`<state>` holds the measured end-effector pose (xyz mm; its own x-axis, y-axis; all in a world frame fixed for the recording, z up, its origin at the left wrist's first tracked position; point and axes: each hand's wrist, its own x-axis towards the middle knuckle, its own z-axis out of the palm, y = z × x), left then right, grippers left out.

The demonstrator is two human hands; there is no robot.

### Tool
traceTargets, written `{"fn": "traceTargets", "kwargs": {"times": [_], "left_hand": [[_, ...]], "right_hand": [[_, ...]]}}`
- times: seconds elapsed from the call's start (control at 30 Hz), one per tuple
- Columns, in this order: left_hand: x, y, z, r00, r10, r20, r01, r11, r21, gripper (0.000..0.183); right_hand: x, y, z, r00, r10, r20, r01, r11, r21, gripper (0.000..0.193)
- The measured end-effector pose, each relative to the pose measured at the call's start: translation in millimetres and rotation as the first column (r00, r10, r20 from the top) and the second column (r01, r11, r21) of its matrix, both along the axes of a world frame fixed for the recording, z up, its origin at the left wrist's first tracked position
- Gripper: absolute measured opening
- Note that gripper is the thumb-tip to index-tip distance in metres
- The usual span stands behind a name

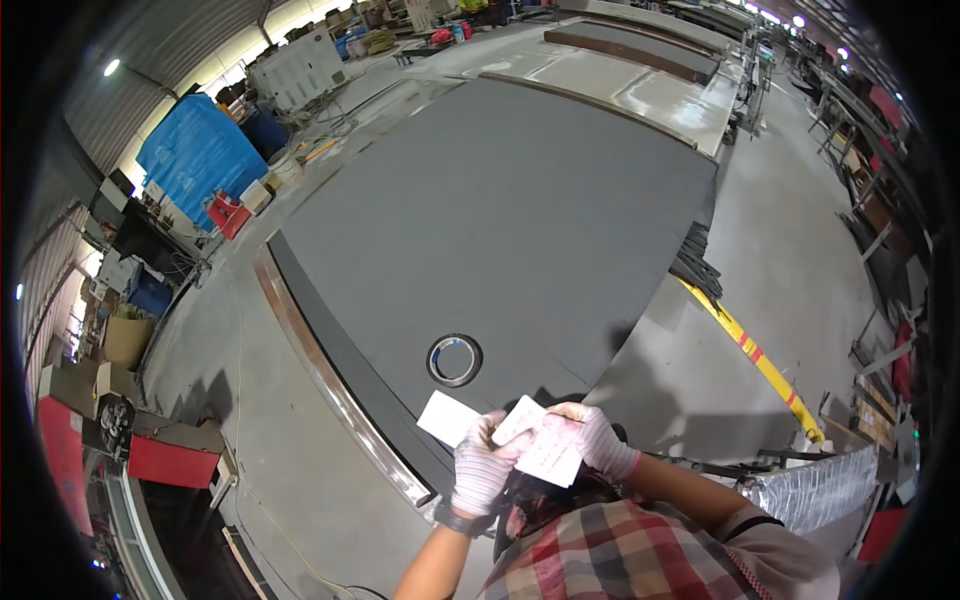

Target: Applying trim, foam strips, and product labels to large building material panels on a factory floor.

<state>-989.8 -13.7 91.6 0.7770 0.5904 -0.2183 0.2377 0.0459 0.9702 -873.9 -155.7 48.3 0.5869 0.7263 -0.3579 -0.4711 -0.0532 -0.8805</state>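
Both my hands wear whitish striped work gloves and are close together at the near edge of a large dark grey sheet [480,220]. My left hand [482,468] is closed on paper slips, with a blank white slip [447,418] sticking out to its left. Between thumb and fingers, my right hand [600,440] grips a paper slip with print on it [552,460]. Another small white slip [519,419] stands up between the hands; which one holds it is unclear. A roll of black tape [473,362] with a blue inner ring lies flat on the sheet, just beyond the hands.
A brown, shiny-edged strip [320,365] runs along the sheet's left side. Dark strips [697,265] and a yellow bar with red bands [755,355] are at its right. A foil-wrapped bundle [812,493] lies near right. Red machines [172,458] stand at left.
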Motion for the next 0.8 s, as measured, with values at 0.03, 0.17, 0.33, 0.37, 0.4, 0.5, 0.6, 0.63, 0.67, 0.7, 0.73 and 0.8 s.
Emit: {"fn": "traceTargets", "kwargs": {"times": [0.03,0.17,0.33,0.37,0.4,0.5,0.6,0.63,0.67,0.7,0.73,0.8], "left_hand": [[-0.3,6.0,-16.8,0.998,0.056,-0.006,-0.056,0.994,-0.09,0.044],[6.1,13.2,-20.2,0.999,-0.003,0.039,0.01,0.984,-0.178,0.048],[24.3,14.0,-30.4,0.977,-0.208,-0.052,0.161,0.551,0.819,0.046],[26.5,12.3,-36.7,0.982,-0.188,0.03,0.077,0.539,0.839,0.04],[30.5,9.6,-35.7,0.979,-0.171,0.111,-0.004,0.526,0.85,0.036],[45.1,2.6,-9.5,0.999,0.042,0.033,-0.051,0.914,0.402,0.023],[49.2,31.1,-30.0,0.998,-0.04,0.051,0.041,0.999,-0.021,0.031],[49.8,38.4,-28.0,0.993,-0.111,0.039,0.115,0.985,-0.125,0.043],[52.2,41.4,-24.8,0.98,-0.176,0.097,0.19,0.97,-0.153,0.051],[57.6,39.4,-17.8,0.977,-0.162,0.135,0.194,0.944,-0.268,0.054],[62.7,37.4,-12.7,0.975,-0.143,0.171,0.199,0.904,-0.378,0.057],[65.6,36.1,-15.7,0.976,-0.205,0.075,0.218,0.928,-0.301,0.053]], "right_hand": [[0.2,2.9,8.8,0.996,0.05,-0.077,-0.043,0.996,0.084,0.028],[7.2,0.5,5.0,0.972,0.154,-0.18,-0.132,0.983,0.13,0.031],[20.6,-3.9,-6.8,0.983,0.098,-0.154,-0.093,0.995,0.036,0.033],[23.2,-3.6,-4.9,0.98,0.085,-0.182,-0.074,0.995,0.069,0.03],[25.6,-3.8,-3.6,0.975,0.071,-0.212,-0.051,0.994,0.101,0.028],[35.1,-8.1,3.6,0.959,0.057,-0.278,-0.034,0.996,0.088,0.031],[46.4,-14.6,7.5,0.959,0.093,-0.268,-0.063,0.991,0.119,0.035],[50.9,-16.7,7.5,0.959,0.09,-0.27,-0.059,0.991,0.121,0.035],[55.5,-18.6,7.2,0.955,0.131,-0.267,-0.096,0.985,0.143,0.034],[59.0,-20.9,6.4,0.949,0.171,-0.263,-0.131,0.978,0.164,0.034],[61.9,-23.0,4.0,0.949,0.169,-0.267,-0.127,0.978,0.166,0.034],[68.3,-25.8,-0.7,0.951,0.172,-0.255,-0.136,0.979,0.155,0.035]]}}
